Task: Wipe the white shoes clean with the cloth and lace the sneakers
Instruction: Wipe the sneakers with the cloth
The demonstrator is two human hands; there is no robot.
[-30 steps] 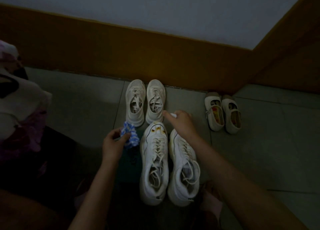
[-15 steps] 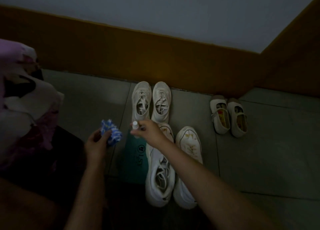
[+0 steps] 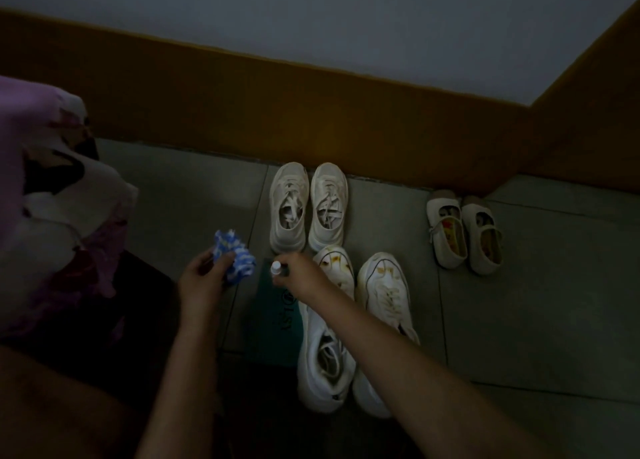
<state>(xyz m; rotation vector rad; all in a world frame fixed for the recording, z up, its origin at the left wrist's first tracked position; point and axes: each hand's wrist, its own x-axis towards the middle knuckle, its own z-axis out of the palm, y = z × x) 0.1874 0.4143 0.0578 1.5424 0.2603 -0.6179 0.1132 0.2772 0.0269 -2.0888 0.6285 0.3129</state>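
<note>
- Your left hand (image 3: 202, 282) has its fingers curled round a crumpled blue-and-white cloth (image 3: 235, 256) and holds it above the grey tiled floor (image 3: 194, 195), just left of the shoes.
- Your right hand (image 3: 303, 277) pinches a small bottle with a white cap (image 3: 276, 267), close beside the cloth. What is inside it I cannot tell.
- One white lace-up sneaker (image 3: 322, 375) and its twin (image 3: 382, 285) lie side by side on the floor, partly under your right forearm. Both toe caps carry yellow-brown stains.
- A pair of cream laced sneakers (image 3: 289, 206) stands just beyond them. Small cream strap shoes (image 3: 446, 232) are well apart to the right.
- The cloth is soft and light, I think. Bunch it into a firm pad so it does not only slide over the stain.
- The sneaker uppers look soft and will probably give under pressure, while the thick soles seem stiff. Hold a shoe at the heel or sole, or support it from inside.
- The laces look thin and limp, so take them at the tips.
- A dark green flat packet (image 3: 273, 323) beside the sneakers bears pale letters and a round mark, too dim to read surely. No brand shows on the shoes.
</note>
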